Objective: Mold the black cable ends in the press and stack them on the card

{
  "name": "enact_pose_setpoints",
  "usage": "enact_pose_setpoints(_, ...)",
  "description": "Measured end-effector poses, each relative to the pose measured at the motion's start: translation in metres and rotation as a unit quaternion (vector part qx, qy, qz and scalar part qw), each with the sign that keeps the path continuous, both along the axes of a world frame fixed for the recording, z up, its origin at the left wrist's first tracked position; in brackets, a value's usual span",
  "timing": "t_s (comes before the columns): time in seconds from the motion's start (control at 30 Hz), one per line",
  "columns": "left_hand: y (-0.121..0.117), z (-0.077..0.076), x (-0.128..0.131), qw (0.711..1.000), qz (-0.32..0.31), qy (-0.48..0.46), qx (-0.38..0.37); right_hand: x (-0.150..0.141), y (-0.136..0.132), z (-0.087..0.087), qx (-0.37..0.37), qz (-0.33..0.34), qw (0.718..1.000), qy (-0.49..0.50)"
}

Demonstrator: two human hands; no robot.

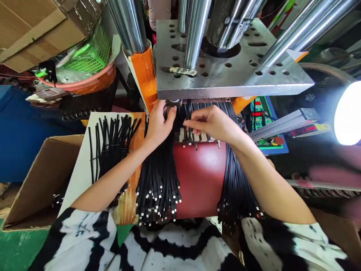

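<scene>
My right hand point(210, 121) pinches at a black cable point(189, 131) lying across a low fixture with pale blocks point(201, 137). My left hand point(159, 126) is curled beside the fixture, with its fingertips partly hidden at the press plate's front edge; what it holds cannot be made out. Both hands are low by the front of the thick steel press plate point(234, 81). Under my left wrist, a thick bundle of black cables point(158, 177) hangs with pale metal ends towards me. Another black cable bundle point(238, 184) lies below my right forearm.
Between the bundles is a dark red surface point(200, 180). More short black cables point(113, 143) lie on a white board at left, next to an open cardboard box point(45, 184). Steel columns point(128, 26) rise behind. A control panel point(262, 116) and bright lamp point(348, 113) stand right.
</scene>
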State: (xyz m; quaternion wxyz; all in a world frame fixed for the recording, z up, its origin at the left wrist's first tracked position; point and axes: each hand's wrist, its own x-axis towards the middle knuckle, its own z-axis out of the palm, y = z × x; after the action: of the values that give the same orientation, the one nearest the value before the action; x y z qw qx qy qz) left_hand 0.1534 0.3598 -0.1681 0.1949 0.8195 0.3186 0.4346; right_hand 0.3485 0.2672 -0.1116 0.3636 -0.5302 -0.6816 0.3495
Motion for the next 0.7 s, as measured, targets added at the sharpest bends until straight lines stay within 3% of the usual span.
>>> enact_pose_setpoints(0.1,-0.020,-0.002,-0.032,0.988,-0.087,0.059,0.117,0.000,0.030,-0.007,0.017,-0.021,1.000,-0.014)
enact_pose_setpoints(0.17,-0.025,-0.003,-0.048,0.959,-0.181,0.127,0.177,-0.001,0.038,-0.012,0.027,-0.035,0.999,-0.026)
enact_pose_setpoints(0.23,-0.026,-0.002,-0.055,0.935,-0.220,0.186,0.206,-0.003,0.040,-0.015,0.043,-0.057,0.997,-0.044)
enact_pose_setpoints(0.37,-0.029,0.005,-0.048,0.915,-0.177,0.277,0.235,-0.004,0.034,-0.018,0.102,-0.107,0.987,-0.066)
enact_pose_setpoints(0.57,-0.052,0.015,-0.041,0.905,-0.117,0.331,0.241,0.003,0.029,-0.020,0.043,-0.034,0.997,0.050)
enact_pose_setpoints(0.7,-0.060,0.012,-0.037,0.912,-0.112,0.326,0.221,-0.002,0.036,-0.023,0.075,-0.077,0.994,0.013)
